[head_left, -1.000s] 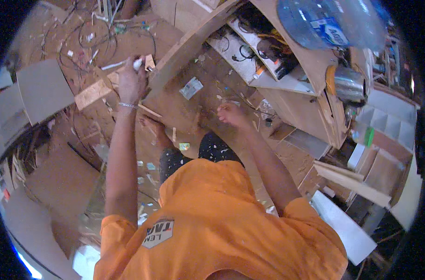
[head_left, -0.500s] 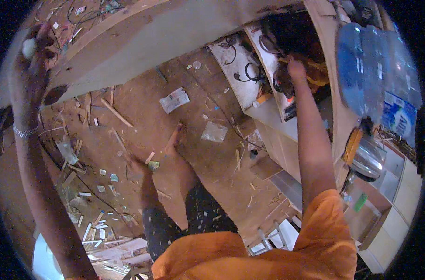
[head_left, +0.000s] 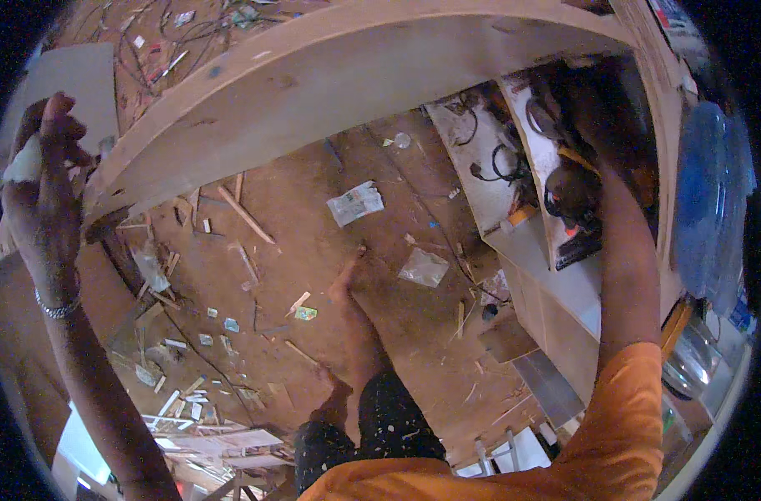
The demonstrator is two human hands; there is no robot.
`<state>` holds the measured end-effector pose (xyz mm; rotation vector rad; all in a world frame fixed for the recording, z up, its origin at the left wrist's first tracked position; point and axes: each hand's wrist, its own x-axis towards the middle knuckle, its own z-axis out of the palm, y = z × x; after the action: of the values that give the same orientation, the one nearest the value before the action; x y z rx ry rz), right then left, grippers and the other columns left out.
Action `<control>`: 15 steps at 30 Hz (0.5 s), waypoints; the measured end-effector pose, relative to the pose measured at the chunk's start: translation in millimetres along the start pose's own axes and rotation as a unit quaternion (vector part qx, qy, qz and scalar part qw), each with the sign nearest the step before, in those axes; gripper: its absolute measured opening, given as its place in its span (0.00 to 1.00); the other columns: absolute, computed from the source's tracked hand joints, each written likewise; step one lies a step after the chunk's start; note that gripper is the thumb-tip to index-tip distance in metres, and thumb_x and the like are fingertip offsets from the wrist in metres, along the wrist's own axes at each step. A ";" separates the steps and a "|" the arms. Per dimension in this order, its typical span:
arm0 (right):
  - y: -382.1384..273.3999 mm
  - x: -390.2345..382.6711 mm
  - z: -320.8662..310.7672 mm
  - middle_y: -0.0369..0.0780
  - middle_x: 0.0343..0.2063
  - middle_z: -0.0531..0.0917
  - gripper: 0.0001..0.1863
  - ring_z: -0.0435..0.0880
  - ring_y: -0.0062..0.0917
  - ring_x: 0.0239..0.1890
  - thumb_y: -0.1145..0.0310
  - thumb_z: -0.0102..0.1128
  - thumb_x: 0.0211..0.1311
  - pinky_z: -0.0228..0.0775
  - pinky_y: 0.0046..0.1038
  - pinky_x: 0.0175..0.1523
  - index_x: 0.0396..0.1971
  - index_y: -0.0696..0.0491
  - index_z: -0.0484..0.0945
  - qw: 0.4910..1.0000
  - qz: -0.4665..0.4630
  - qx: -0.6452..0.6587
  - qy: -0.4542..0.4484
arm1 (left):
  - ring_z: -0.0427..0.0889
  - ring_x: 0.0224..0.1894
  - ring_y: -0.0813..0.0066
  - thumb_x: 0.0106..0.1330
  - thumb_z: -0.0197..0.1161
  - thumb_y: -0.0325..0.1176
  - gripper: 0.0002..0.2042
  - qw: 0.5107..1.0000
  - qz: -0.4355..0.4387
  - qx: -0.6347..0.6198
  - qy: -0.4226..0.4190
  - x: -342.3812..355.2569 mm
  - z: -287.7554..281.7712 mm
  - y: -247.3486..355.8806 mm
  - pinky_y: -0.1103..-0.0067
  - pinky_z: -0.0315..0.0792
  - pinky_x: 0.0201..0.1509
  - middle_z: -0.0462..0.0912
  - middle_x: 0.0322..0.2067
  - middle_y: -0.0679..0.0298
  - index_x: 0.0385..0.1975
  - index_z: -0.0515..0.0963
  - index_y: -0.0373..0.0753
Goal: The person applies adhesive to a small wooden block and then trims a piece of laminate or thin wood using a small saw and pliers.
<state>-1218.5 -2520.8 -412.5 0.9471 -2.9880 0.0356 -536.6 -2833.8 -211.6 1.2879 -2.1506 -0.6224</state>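
Observation:
A small white rounded object [head_left: 25, 162] sits in my left hand [head_left: 53, 188], raised at the far left beside the end of a long wooden board [head_left: 338, 79]. Its fingers curl upward, and what kind of object it is I cannot make out. My right arm stretches into a dark shelf compartment [head_left: 627, 96] at the upper right. Shadow swallows the fingers of my right hand [head_left: 604, 150], so their grip is hidden. Close to that wrist are a dark round tool-like thing [head_left: 571, 190] and a coiled black cable [head_left: 543, 117].
Another cable with a plug [head_left: 501, 163] lies on the neighbouring shelf. Blue plastic bottles [head_left: 706, 200] and a shiny metal vessel [head_left: 693, 359] stand at the right. Wood scraps [head_left: 247, 215], a crumpled paper [head_left: 355, 203] and a clear plastic bag [head_left: 424, 267] litter the dirt floor.
My right hand has gone deeper into the dark compartment. My left hand has lowered a little, still with the white object. One leg has stepped back, and the whole view has shifted.

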 end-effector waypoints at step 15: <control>-64.9 -263.0 -113.2 0.52 0.57 0.81 0.19 0.80 0.45 0.58 0.64 0.48 0.80 0.71 0.40 0.63 0.60 0.60 0.76 0.949 -0.215 0.163 0.165 | 0.86 0.35 0.68 0.64 0.69 0.33 0.11 0.991 0.087 0.057 0.086 -45.8 -22.3 49.7 0.70 0.80 0.36 0.84 0.32 0.60 0.45 0.81 0.40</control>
<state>-966.2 -2419.6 -301.6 1.4375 -2.4541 0.6316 -535.9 -2773.6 -173.6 1.1510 -2.1497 -0.3099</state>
